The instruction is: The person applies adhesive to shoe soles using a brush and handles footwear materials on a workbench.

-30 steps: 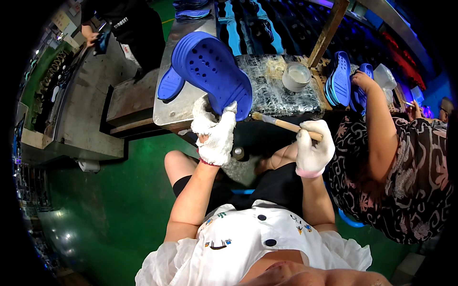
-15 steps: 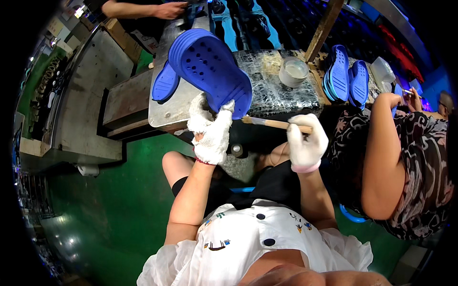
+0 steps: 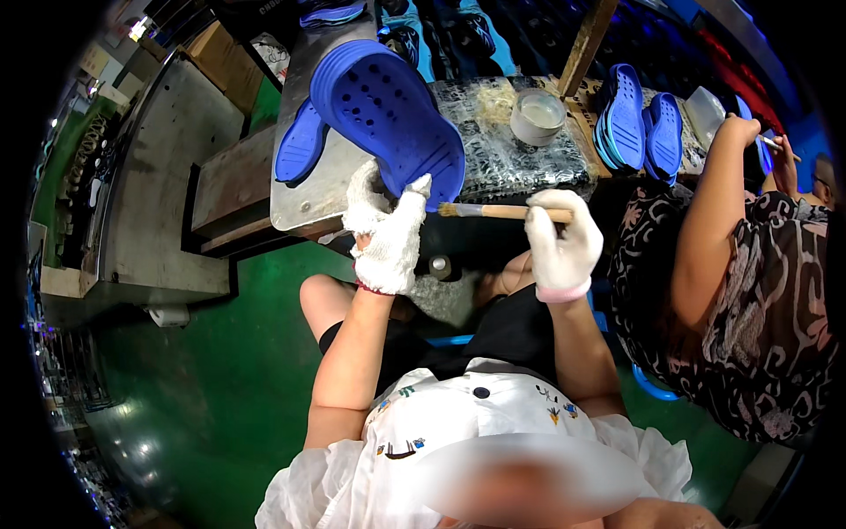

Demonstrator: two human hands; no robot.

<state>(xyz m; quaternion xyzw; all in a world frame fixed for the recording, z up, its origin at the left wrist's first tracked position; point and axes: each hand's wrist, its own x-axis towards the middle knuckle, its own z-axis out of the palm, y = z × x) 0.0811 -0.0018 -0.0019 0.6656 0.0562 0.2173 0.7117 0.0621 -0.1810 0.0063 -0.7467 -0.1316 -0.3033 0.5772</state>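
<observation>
My left hand [image 3: 386, 231], in a white knit glove, grips a stack of blue shoe soles [image 3: 374, 110] by its near end. The top sole shows a row of dark holes and a raised rim. A white glove also covers my right hand [image 3: 564, 242], which is closed around the wooden handle of a paintbrush [image 3: 502, 212]. The brush lies nearly level, its bristles pointing left beside the near edge of the sole; whether they touch it I cannot tell. Behind the stack, a flatter blue sole [image 3: 300, 145] lies on the metal tabletop [image 3: 304, 204].
A round clear tub [image 3: 538, 117] stands on the wrapped surface [image 3: 476, 176]. Further right lie more blue soles [image 3: 622, 119] beside a wooden post [image 3: 586, 48]. A co-worker in a patterned top [image 3: 749, 326] sits close on my right. Dark racks with light-blue pieces [image 3: 493, 40] fill the back.
The brush has shifted slightly left, its bristles closer to the sole's edge. Another person's hand at the far left has gone from sight, and blue soles now show there. The view has tilted slightly.
</observation>
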